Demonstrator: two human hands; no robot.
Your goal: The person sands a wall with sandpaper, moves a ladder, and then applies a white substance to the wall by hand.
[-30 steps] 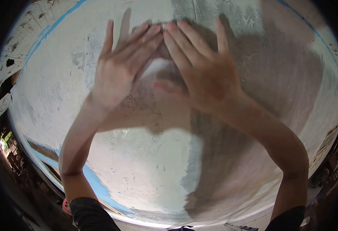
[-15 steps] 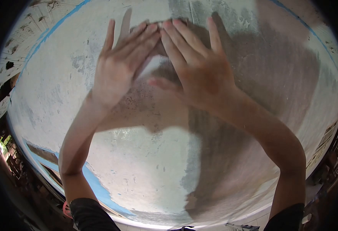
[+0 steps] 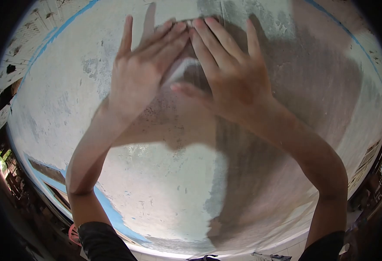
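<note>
Both arms reach up in front of a worn, pale wall (image 3: 156, 187) with grey patches. My left hand (image 3: 141, 74) is raised with its fingers spread, slightly blurred. Beside it on the right, my right hand (image 3: 234, 69) also has its fingers spread, its thumb stretched toward the left. The fingertips of the two hands meet or nearly meet at the top middle. Behind the fingertips lies a small dark patch; whether it is a thing or shadow, I cannot tell. No held object shows in either hand. Shadows of the hands and arms fall on the wall.
Blue painted edging (image 3: 110, 211) runs along the wall's lower left. A pink-red thing (image 3: 73, 235) stands near the left sleeve. Low on the right is a dark metal item (image 3: 271, 256) by pale tiles. Dark clutter shows at both sides.
Both hands have shifted slightly to the right in the view, with the fingertips a little higher. Their spread fingers keep much the same pose.
</note>
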